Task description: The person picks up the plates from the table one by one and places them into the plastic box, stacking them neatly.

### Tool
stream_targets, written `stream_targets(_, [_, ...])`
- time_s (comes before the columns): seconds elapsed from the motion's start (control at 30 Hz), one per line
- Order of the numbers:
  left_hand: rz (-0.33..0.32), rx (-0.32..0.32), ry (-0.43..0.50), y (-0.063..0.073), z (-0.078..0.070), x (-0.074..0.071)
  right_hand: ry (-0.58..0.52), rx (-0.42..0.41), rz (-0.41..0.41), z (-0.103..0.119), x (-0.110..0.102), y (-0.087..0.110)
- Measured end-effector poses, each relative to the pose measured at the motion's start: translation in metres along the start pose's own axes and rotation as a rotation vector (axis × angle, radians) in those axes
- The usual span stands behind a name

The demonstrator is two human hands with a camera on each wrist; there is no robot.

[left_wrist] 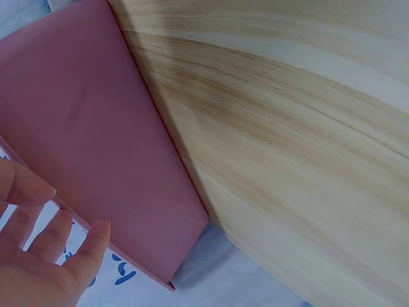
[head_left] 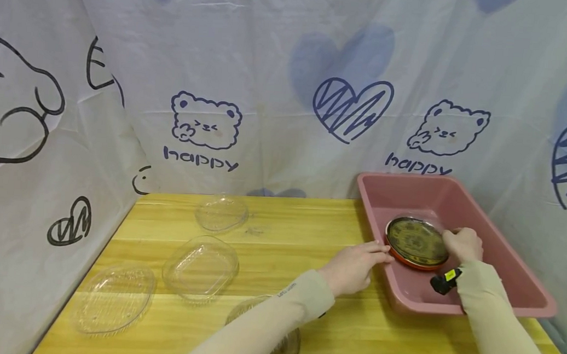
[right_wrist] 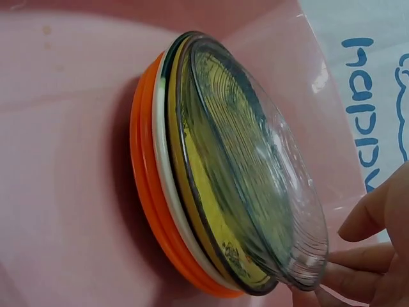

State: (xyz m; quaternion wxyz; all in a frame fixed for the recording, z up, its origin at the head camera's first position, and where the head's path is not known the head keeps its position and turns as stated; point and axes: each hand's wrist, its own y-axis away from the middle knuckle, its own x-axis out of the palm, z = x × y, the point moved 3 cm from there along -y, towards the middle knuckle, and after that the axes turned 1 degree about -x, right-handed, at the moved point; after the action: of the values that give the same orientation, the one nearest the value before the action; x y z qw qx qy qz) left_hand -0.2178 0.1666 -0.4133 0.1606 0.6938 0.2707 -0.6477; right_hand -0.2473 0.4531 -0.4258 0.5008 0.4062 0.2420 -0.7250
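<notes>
A stack of plates (right_wrist: 185, 211) lies in the pink basin (head_left: 517, 292): orange at the bottom, then white, then yellowish with a dark rim. A clear ribbed plastic plate (right_wrist: 300, 185) sits on top, tilted and off-centre. My right hand (head_left: 463, 244) is inside the basin beside the stack. In the right wrist view its fingers (right_wrist: 358, 262) touch the clear plate's lower edge, with the thumb held apart from it. My left hand (head_left: 356, 267) reaches to the basin's left rim; in the left wrist view its fingers (left_wrist: 89, 252) are spread and loosely bent beside that rim.
Clear plastic plates stand apart on the wooden table: one at the back (head_left: 221, 214), a squarish one (head_left: 201, 267), an oval one (head_left: 114, 299). Another clear plate (head_left: 283, 352) is partly hidden under my left forearm. A printed curtain (head_left: 268, 115) hangs behind the table.
</notes>
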Motion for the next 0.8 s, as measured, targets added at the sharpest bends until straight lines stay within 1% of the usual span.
stream_targets(0.07, [-0.001, 0.001, 0.000, 0.000, 0.000, 0.000, 0.005, 0.004, -0.004, -0.001, 0.000, -0.001])
stream_targets(0.23, [-0.007, 0.007, 0.000, 0.000, 0.000, -0.001, -0.011, -0.020, -0.022, -0.003, -0.002, 0.000])
stream_targets(0.37, [-0.012, 0.013, 0.001, 0.000, 0.000, -0.001, -0.017, -0.036, -0.014, -0.008, -0.003, 0.000])
stream_targets(0.5, [-0.012, 0.013, 0.008, 0.000, 0.000, 0.000, 0.008, -0.048, 0.047, -0.017, -0.002, -0.004])
stream_targets(0.63, [-0.009, 0.008, 0.013, 0.000, -0.001, -0.001, 0.041, -0.064, 0.148, -0.025, 0.001, -0.010])
stream_targets(0.7, [-0.010, 0.007, 0.011, 0.000, -0.001, -0.001, 0.029, -0.066, 0.193, -0.028, 0.003, -0.012])
stream_targets(0.8, [-0.009, 0.005, 0.015, 0.000, -0.001, -0.001, 0.042, -0.072, 0.230, -0.029, 0.007, -0.016])
